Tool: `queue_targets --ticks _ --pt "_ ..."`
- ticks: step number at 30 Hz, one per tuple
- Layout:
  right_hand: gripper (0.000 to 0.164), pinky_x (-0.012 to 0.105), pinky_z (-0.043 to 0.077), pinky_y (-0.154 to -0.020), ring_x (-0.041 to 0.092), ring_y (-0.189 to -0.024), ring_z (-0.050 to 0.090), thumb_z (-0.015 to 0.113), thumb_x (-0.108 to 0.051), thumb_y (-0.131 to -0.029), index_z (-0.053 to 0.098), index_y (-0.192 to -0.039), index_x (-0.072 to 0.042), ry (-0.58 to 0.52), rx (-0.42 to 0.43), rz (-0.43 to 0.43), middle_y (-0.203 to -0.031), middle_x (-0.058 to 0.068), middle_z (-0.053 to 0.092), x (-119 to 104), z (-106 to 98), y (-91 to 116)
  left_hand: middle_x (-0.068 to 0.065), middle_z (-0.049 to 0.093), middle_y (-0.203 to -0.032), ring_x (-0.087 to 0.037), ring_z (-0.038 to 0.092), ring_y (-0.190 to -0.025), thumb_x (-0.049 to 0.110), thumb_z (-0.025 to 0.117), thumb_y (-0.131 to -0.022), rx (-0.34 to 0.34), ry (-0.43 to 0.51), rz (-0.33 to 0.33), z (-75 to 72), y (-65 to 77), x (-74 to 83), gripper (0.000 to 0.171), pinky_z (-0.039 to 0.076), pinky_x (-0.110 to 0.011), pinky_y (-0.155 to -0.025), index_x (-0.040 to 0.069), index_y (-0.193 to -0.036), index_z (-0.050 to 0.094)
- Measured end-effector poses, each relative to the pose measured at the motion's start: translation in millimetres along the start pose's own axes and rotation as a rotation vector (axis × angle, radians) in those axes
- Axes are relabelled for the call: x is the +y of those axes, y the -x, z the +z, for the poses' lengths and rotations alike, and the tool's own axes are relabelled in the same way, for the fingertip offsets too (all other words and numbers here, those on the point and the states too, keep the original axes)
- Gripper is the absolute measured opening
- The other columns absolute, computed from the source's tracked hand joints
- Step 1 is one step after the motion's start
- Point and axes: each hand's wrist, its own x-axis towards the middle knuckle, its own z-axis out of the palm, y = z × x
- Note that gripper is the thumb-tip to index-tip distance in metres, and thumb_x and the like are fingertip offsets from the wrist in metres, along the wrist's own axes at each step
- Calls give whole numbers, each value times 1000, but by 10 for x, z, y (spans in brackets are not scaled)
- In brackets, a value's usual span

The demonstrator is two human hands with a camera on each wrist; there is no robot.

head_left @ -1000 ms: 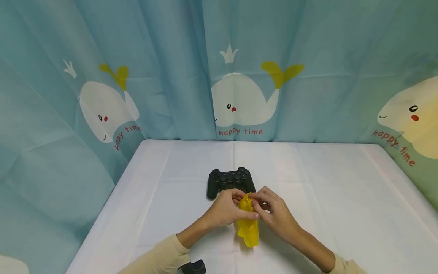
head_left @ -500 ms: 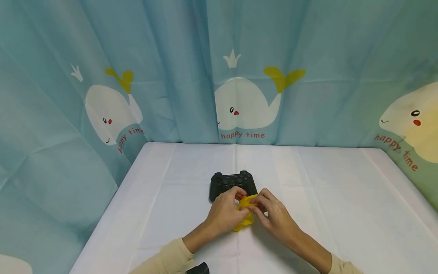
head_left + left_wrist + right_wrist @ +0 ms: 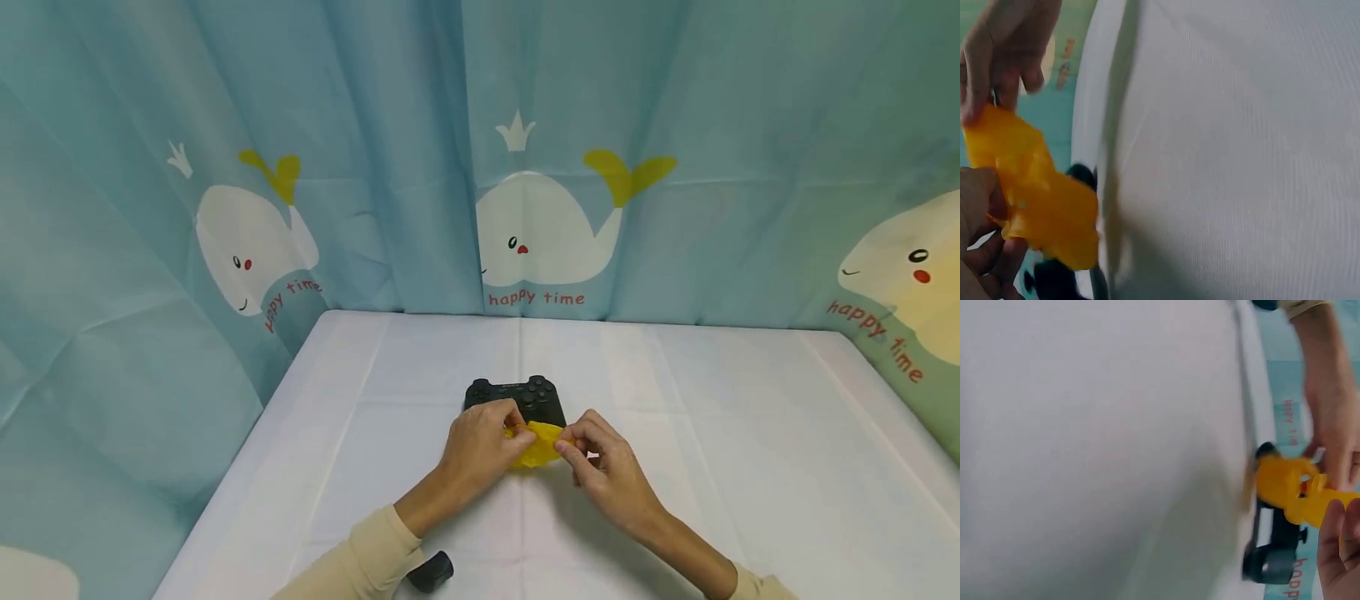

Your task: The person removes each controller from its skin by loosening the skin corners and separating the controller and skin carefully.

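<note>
A thin, crumpled yellow plastic sheet [image 3: 542,446], possibly a bag, is stretched between both hands above the white table. My left hand [image 3: 480,442] pinches its left part between thumb and fingers. The right edge is pinched by my right hand [image 3: 607,471], thumb against fingertips. In the left wrist view the yellow plastic sheet [image 3: 1054,206] hangs wrinkled and slightly see-through, one end at each hand. Just behind the hands lies a black game controller [image 3: 536,402], its front part hidden by the left hand and the sheet.
The white cloth-covered table [image 3: 712,467] spreads around the hands. A black rounded object [image 3: 432,572] lies near the front, partly hidden by the left sleeve [image 3: 367,554]. Behind the table hangs a blue curtain [image 3: 405,208] with printed whales.
The yellow plastic sheet hung down long at first; now it is bunched up and drawn sideways between the hands. The left hand has shifted a little left, and the hands are farther apart.
</note>
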Motion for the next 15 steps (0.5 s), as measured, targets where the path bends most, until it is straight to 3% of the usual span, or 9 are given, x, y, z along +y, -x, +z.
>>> queue_targets --ticks 5,9,12,15 --pt "5 30 54 -55 22 -58 57 65 -2 -99 66 -96 0 -93 -2 85 -87 10 46 -106 -39 -14 14 57 -67 -5 53 -60 19 74 -83 -22 122 -114 -83 -52 -93 14 45 -27 -57 22 -74 65" --pt "7 26 50 -58 22 -64 57 64 -1 -99 66 -94 1 -108 99 163 -85 10 49 -198 -12 -6 15 57 -67 -5 53 -60 19 73 -84 -5 117 -119 -134 -100 -117 12 46 -28 -58 22 -76 65" --pt "11 24 48 -64 20 -72 55 63 -5 -101 65 -97 5 -147 211 297 -86 10 51 -280 56 -43 13 60 -71 -7 55 -64 18 73 -85 8 92 -71 -166 -111 -103 10 46 -30 -62 21 -79 66" --pt "23 24 50 -72 21 -82 55 60 -14 -105 63 -107 8 -223 232 481 -96 10 55 -348 100 -122 8 64 -90 -11 60 -85 12 72 -87 56 70 65 -196 -46 -41 6 47 -35 -77 17 -88 68"
